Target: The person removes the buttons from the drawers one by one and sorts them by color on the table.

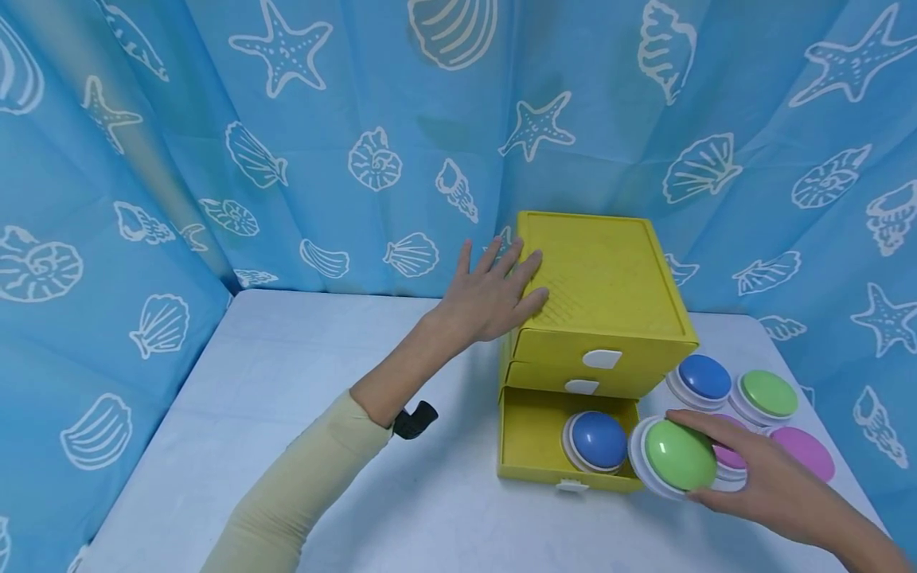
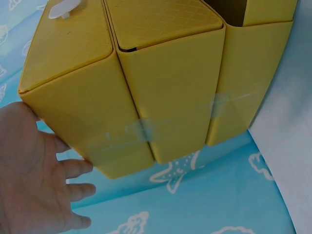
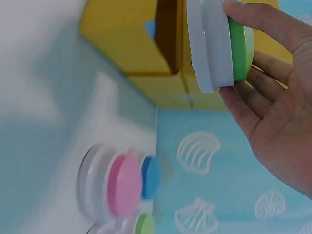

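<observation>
My right hand (image 1: 781, 485) grips a green-domed push button (image 1: 680, 455) with a white base, thumb and fingers around its rim. It is held just right of the open bottom drawer (image 1: 530, 446) of a yellow drawer unit (image 1: 609, 270). Inside that drawer sits a blue push button (image 1: 599, 440). The right wrist view shows the held button from its side, tipped on edge in that picture. My left hand (image 1: 487, 298) rests with spread fingers on the unit's top left edge; its palm (image 2: 29, 175) shows beside the yellow side wall in the left wrist view.
Right of the unit, more push buttons stand on the white table (image 1: 301, 382): a blue one (image 1: 705, 376), a green one (image 1: 770, 393), a pink one (image 1: 804, 454) and another pink one (image 1: 729, 455) partly behind my right hand. A blue seashell curtain (image 1: 401, 159) hangs behind.
</observation>
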`<state>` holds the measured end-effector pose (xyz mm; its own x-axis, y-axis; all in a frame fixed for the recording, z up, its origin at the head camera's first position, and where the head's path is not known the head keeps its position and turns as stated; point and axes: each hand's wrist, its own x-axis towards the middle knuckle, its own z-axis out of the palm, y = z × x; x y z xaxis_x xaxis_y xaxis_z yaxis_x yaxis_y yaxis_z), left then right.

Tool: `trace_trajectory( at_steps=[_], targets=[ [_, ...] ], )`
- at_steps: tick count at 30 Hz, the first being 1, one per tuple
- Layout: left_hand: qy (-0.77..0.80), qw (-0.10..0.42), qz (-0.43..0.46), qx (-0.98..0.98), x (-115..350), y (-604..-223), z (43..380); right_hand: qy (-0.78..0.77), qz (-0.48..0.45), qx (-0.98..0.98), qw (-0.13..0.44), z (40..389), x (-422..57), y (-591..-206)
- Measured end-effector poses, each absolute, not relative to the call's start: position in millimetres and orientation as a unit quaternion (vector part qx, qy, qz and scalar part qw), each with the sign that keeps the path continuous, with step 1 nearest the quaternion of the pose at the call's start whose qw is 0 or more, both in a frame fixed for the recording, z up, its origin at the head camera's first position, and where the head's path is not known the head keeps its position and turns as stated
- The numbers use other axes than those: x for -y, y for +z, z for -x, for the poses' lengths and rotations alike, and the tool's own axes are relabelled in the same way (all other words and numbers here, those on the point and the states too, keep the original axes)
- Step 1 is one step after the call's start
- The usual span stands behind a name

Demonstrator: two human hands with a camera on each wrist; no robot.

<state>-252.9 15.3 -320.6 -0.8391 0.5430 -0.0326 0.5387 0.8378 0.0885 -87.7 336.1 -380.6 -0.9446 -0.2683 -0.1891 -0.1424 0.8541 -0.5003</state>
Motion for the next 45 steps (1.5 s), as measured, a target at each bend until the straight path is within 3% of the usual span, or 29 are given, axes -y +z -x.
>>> trace_trajectory(
  at_steps=[11,20,45],
  targets=[
    [0.044,0.035,-0.279,-0.959,-16.0,-319.0,252.8,-0.223,-0.013,-0.949,0.221,60.0,-385.7,-415.5],
    [0.043,0.034,-0.278,-0.959,-16.4,-319.0,253.8,-0.231,-0.089,-0.926,0.285,55.0,-399.3,-439.7],
    [0.035,0.036,-0.281,-0.959,-15.8,-318.5,252.0,-0.270,-0.150,-0.896,0.319,44.5,-439.5,-484.5]
  ],
)
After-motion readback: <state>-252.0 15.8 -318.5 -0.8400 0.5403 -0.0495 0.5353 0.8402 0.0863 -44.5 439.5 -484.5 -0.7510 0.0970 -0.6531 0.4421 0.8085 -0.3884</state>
